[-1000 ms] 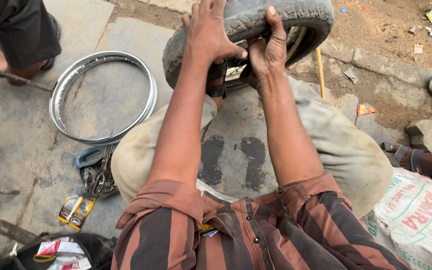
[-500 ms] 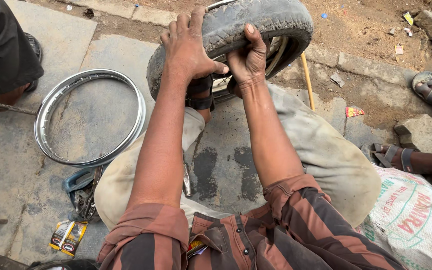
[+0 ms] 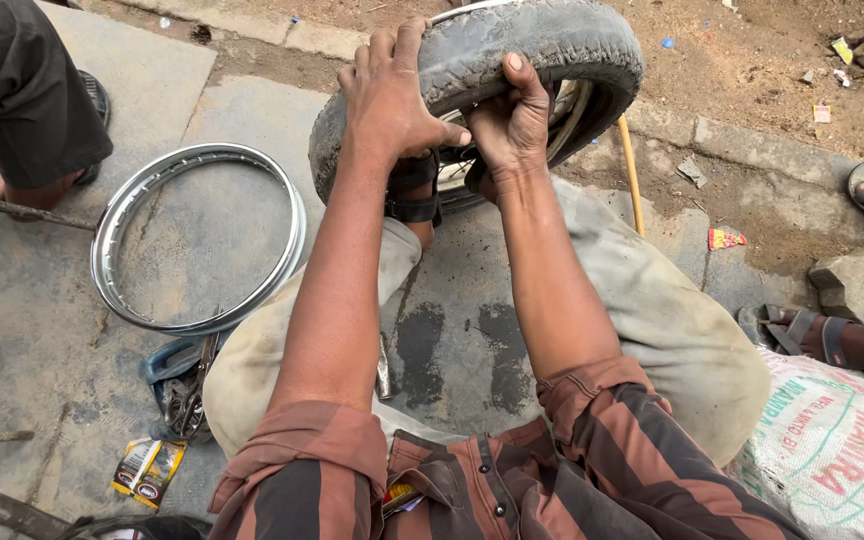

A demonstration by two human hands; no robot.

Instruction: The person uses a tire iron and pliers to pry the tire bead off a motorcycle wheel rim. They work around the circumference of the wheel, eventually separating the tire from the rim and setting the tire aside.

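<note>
Rubber tyre (image 3: pixel 512 60): grey, worn and dusty, standing upright on the paved ground just past the person's knees, with a metal wheel rim showing inside its opening on the right.
Left hand (image 3: pixel 392 100): laid over the top left of the tyre, palm on the tread, fingers (image 3: pixel 397 45) draped over the far side and the thumb pressing along the near edge.
Right hand (image 3: pixel 512 125): clamped on the tyre's near edge just beside the left hand, thumb up on the tread, the other fingers curled under the rubber into the opening.
Hands together: thumbs close, almost touching, both gripping the same stretch of tyre.
Foot in black sandal (image 3: pixel 414 195): planted against the lower part of the tyre, under the left hand.
Clothing: rolled sleeves of a brown and dark striped shirt (image 3: pixel 472 480), pale grey trousers over bent knees.
Bare steel rim (image 3: pixel 197 235): lying flat on the stone slabs to the left, well apart from the tyre.
Small tools (image 3: pixel 184 385): a blue-handled bunch just below that rim, beside the left knee.
Yellow packet (image 3: pixel 149 468): on the ground near the tools.
Wooden stick (image 3: pixel 632 175): lying to the right of the tyre.
White printed sack (image 3: pixel 832 450): at lower right.
Other people: a dark-trousered leg (image 3: pixel 22 90) at upper left, sandalled feet (image 3: pixel 802 335) at right.
</note>
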